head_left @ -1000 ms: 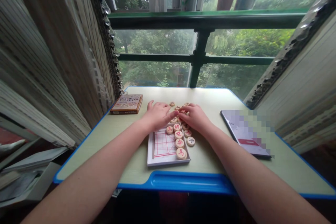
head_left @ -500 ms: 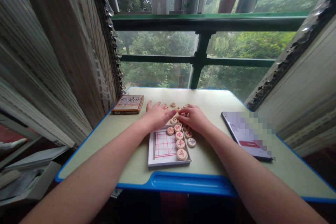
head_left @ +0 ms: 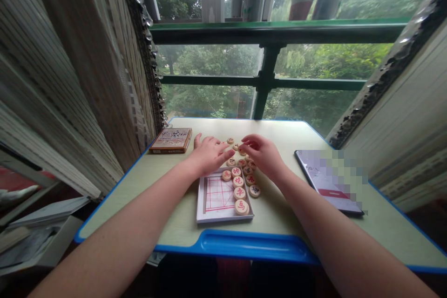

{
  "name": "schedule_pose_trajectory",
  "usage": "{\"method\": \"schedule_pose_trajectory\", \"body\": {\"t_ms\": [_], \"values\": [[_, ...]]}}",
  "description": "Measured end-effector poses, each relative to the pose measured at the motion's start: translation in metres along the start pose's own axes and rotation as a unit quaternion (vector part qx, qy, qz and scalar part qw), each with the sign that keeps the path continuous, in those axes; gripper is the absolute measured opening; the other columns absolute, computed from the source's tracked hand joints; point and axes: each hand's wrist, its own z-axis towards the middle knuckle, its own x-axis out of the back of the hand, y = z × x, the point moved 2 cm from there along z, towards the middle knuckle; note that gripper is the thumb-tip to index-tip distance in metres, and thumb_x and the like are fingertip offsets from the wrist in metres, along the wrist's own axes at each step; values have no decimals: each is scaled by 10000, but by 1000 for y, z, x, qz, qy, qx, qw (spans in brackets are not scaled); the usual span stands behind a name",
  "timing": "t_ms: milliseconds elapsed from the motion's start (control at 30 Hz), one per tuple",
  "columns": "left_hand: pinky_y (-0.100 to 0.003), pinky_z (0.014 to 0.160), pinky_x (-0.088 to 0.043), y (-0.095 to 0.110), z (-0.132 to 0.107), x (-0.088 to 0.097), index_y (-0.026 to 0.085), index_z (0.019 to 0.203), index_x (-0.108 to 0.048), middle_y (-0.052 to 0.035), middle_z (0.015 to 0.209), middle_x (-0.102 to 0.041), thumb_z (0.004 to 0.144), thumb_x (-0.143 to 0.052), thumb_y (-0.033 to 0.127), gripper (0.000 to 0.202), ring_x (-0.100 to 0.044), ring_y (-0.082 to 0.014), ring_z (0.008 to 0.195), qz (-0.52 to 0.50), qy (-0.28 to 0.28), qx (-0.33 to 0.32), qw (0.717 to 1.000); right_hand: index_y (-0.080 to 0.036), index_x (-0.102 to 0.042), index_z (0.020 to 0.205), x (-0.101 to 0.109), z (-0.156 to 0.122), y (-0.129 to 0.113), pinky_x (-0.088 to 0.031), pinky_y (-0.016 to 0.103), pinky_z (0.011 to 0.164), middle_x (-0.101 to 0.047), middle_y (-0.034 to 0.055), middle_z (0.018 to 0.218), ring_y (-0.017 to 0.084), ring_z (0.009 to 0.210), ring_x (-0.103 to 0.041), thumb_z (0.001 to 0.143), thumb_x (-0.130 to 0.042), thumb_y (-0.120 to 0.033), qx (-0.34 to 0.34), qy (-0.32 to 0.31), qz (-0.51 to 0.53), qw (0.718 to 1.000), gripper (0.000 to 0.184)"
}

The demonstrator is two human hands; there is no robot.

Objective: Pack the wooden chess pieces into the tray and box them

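Note:
Several round wooden chess pieces with red characters lie on and beside a shallow white box tray lined with a red grid, in the middle of the table. My left hand lies flat with its fingers spread, over the far left corner of the tray, touching the loose pieces. My right hand hovers over the scattered pieces behind the tray, its fingers curled; whether a piece is between them is hidden.
A brown box lid lies at the table's left edge. A tablet rests on the right. The beige table has a blue rim and front groove. Reed blinds hang on both sides; a green window rail stands behind.
My right hand has lifted off the pieces and curled its fingers, uncovering a few pieces beneath it. My left hand has hardly moved.

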Motion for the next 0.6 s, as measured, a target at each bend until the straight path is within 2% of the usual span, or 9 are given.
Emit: {"method": "schedule_pose_trajectory", "body": {"t_ms": [100,200,300,467,600], "values": [[-649,1037,-85,0,-1,0,274,1190,-597,-106,1169,-608,890,-176,615,619,-463,-301,1168,-1,-7,-2,1000,-162,-636,811,-2,-2,-5,-471,259,639,-685,35,743,146,702,-631,700,-639,-287,-34,-30,100,994,168],[-645,1033,-87,0,-1,1,298,1116,-636,-87,1165,-616,903,-174,589,587,-475,-290,1163,-18,-18,-2,1000,-150,-658,796,-3,-4,-9,-473,262,661,-693,45,751,150,731,-634,676,-659,-276,-67,-48,144,986,175],[-617,1031,-122,-1,-2,5,303,1112,-638,-72,1187,-618,916,-214,549,529,-490,-276,1157,-42,4,2,999,-142,-670,810,-2,-5,-7,-478,275,695,-700,55,765,151,746,-633,675,-664,-276,-95,-55,168,980,190],[-541,1031,-153,2,-10,19,287,1190,-597,-60,1151,-654,883,-389,506,432,-535,-270,1112,-55,54,-7,997,-150,-666,875,3,-3,0,-478,281,726,-702,66,851,149,783,-629,685,-654,-259,-110,-32,190,975,219],[-483,959,-217,6,-17,21,248,1013,-683,-50,991,-711,873,-436,471,361,-594,-245,978,-48,48,-27,997,-154,-661,868,6,-1,3,-469,281,719,-694,55,827,145,768,-621,677,-661,-242,-121,-6,195,973,211]]}}
